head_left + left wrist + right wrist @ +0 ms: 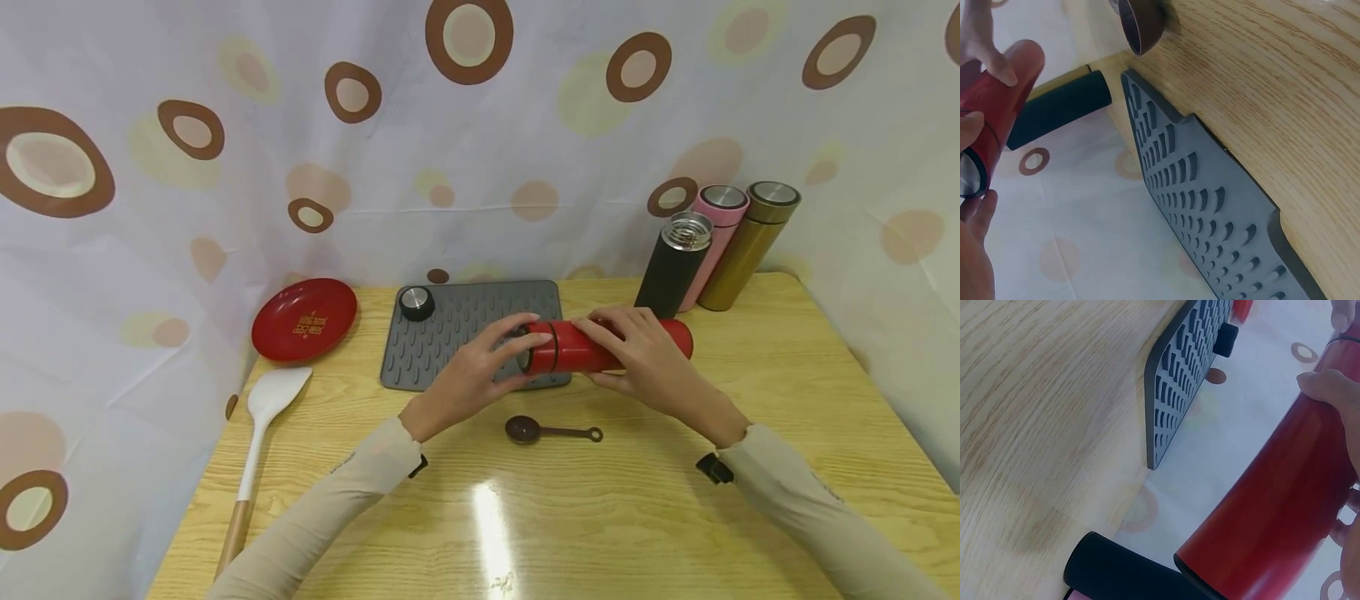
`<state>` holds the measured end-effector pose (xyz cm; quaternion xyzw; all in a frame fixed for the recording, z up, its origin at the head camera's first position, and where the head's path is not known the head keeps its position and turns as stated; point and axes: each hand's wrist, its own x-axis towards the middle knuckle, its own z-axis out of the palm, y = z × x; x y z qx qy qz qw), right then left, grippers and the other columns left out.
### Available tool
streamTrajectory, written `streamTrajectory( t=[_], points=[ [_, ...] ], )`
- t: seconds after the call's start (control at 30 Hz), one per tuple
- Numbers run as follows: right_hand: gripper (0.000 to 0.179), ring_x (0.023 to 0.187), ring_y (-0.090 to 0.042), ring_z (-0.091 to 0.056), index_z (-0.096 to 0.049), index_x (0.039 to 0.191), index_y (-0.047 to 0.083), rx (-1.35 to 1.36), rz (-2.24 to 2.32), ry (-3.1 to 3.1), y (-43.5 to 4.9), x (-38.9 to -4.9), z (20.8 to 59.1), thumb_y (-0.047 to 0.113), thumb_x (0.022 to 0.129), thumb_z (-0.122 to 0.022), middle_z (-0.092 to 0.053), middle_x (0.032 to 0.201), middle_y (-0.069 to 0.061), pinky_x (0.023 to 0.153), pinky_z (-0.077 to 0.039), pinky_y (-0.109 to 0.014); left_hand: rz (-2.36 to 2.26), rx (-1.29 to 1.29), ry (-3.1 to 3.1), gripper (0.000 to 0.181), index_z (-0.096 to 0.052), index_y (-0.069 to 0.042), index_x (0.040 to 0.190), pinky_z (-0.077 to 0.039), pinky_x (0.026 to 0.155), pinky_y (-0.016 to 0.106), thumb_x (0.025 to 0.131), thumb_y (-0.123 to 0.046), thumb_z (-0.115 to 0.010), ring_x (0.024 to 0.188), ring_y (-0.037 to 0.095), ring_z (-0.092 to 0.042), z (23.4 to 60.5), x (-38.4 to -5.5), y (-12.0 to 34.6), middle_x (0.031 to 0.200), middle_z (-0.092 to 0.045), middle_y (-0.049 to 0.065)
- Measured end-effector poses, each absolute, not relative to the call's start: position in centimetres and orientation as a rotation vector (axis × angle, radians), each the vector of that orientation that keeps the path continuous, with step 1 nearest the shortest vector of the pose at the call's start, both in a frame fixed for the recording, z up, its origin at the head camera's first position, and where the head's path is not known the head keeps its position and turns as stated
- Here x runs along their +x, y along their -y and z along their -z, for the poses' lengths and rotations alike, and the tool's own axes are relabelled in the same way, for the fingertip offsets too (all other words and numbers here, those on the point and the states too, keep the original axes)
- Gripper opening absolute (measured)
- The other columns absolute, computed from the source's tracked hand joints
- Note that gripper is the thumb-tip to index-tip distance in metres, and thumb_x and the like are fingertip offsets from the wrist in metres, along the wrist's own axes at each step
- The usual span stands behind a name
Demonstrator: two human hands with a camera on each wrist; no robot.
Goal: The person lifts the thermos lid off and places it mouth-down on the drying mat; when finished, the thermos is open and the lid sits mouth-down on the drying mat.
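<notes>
Red flask (577, 354) up sideways by the mat's (427, 358) three o'clock edge | right hand (645, 358) wrapped round it, bracing, I'd judge | left hand (480, 367) pinching the nine o'clock cap end (538, 356), fingertip contact partly hidden | black cap (417, 303) parked on mat, ten o'clock

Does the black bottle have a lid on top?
No, the black bottle shows its bare silver rim at the top, and a black lid sits on the grey mat.

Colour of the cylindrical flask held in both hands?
Cylindrical flask: glossy red, with a thin dark ring. Best in head view.
</notes>
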<state>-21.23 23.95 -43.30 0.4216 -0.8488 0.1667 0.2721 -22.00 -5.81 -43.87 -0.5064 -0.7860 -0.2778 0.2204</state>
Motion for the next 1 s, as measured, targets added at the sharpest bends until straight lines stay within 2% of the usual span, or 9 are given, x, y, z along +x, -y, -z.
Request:
streamTrajectory(
  t=[0.1, 0.17, 0.3, 0.37, 0.47, 0.57, 0.67, 0.8, 1.0],
  points=[
    [0.079, 0.117, -0.042, -0.058, -0.058, 0.146, 0.009, 1.132, -0.454, 2.29, -23.8, -21.2, 43.3, 0.028, 0.08, -0.095, -0.063, 0.128, -0.023, 0.092, -0.049, -0.06, 0.861, -1.369, 2.201, 0.072, -0.049, -0.013, 0.15, -0.052, 0.108, 0.027, 0.088, -0.012, -0.086, 0.135, 0.026, -0.059, 43.8, -21.9, 5.8, 0.153, -0.048, 0.016],
    [0.091, 0.117, -0.041, -0.058, -0.057, 0.147, 0.01, 1.131, -0.458, 2.297, -23.8, -21.2, 43.3, 0.015, 0.066, -0.1, -0.063, 0.128, -0.022, 0.092, -0.049, -0.06, 0.94, -1.315, 2.239, 0.071, -0.051, -0.011, 0.149, -0.054, 0.103, 0.025, 0.088, -0.016, -0.087, 0.125, 0.023, -0.064, 43.6, -21.7, 5.6, 0.146, -0.054, 0.014],
    [0.092, 0.117, -0.041, -0.058, -0.058, 0.146, 0.01, 1.128, -0.458, 2.302, -23.7, -21.1, 43.6, 0.014, 0.065, -0.101, -0.062, 0.128, -0.021, 0.091, -0.05, -0.059, 1.093, -1.152, 2.355, 0.069, -0.056, -0.008, 0.146, -0.06, 0.084, 0.025, 0.088, -0.027, -0.088, 0.097, 0.016, -0.069, 43.1, -21.2, 5.2, 0.125, -0.064, 0.011],
    [0.092, 0.117, -0.041, -0.057, -0.058, 0.145, 0.009, 1.123, -0.456, 2.298, -23.7, -21.1, 43.7, 0.015, 0.065, -0.102, -0.063, 0.128, -0.022, 0.091, -0.05, -0.06, 1.142, -1.086, 2.417, 0.068, -0.056, -0.008, 0.146, -0.062, 0.08, 0.029, 0.09, -0.031, -0.086, 0.093, 0.016, -0.068, 42.9, -21.0, 5.0, 0.122, -0.065, 0.011],
    [0.091, 0.116, -0.042, -0.058, -0.059, 0.144, 0.009, 1.111, -0.454, 2.292, -23.7, -21.1, 43.9, 0.016, 0.065, -0.102, -0.063, 0.127, -0.022, 0.091, -0.05, -0.06, 1.148, -1.054, 2.484, 0.075, -0.049, -0.012, 0.152, -0.062, 0.084, 0.036, 0.09, -0.035, -0.085, 0.1, 0.019, -0.068, 42.9, -21.0, 4.8, 0.136, -0.061, 0.011],
    [0.089, 0.115, -0.042, -0.058, -0.059, 0.143, 0.008, 1.098, -0.463, 2.289, -23.7, -21.1, 43.9, 0.015, 0.065, -0.101, -0.064, 0.126, -0.023, 0.092, -0.05, -0.061, 1.01, -1.128, 2.488, 0.09, -0.036, -0.018, 0.159, -0.06, 0.092, 0.038, 0.088, -0.038, -0.087, 0.114, 0.022, -0.066, 43.2, -21.4, 4.9, 0.158, -0.044, 0.01],
    [0.089, 0.114, -0.042, -0.058, -0.059, 0.143, 0.008, 1.092, -0.474, 2.286, -23.7, -21.3, 43.8, 0.014, 0.065, -0.101, -0.063, 0.126, -0.023, 0.092, -0.049, -0.061, 0.767, -1.262, 2.39, 0.098, -0.031, -0.023, 0.16, -0.055, 0.105, 0.042, 0.083, -0.039, -0.091, 0.135, 0.031, -0.056, 43.7, -21.9, 5.2, 0.167, -0.028, 0.012],
    [0.09, 0.114, -0.041, -0.058, -0.059, 0.143, 0.007, 1.103, -0.469, 2.288, -23.9, -21.4, 43.8, 0.013, 0.064, -0.102, -0.063, 0.126, -0.023, 0.092, -0.049, -0.061, 0.514, -1.37, 2.204, 0.091, -0.036, -0.026, 0.155, -0.043, 0.119, 0.045, 0.082, -0.032, -0.092, 0.154, 0.039, -0.033, 43.9, -22.6, 5.6, 0.166, -0.031, 0.015],
    [0.082, 0.118, -0.042, -0.057, -0.058, 0.145, 0.007, 1.138, -0.456, 2.296, -24.0, -21.4, 43.9, 0.021, 0.074, -0.097, -0.062, 0.129, -0.023, 0.094, -0.05, -0.062, 0.27, -1.423, 2.069, 0.074, -0.048, -0.027, 0.151, -0.047, 0.116, 0.04, 0.089, -0.021, -0.087, 0.154, 0.033, -0.037, 43.7, -22.7, 5.9, 0.159, -0.044, 0.011]
  ],
)
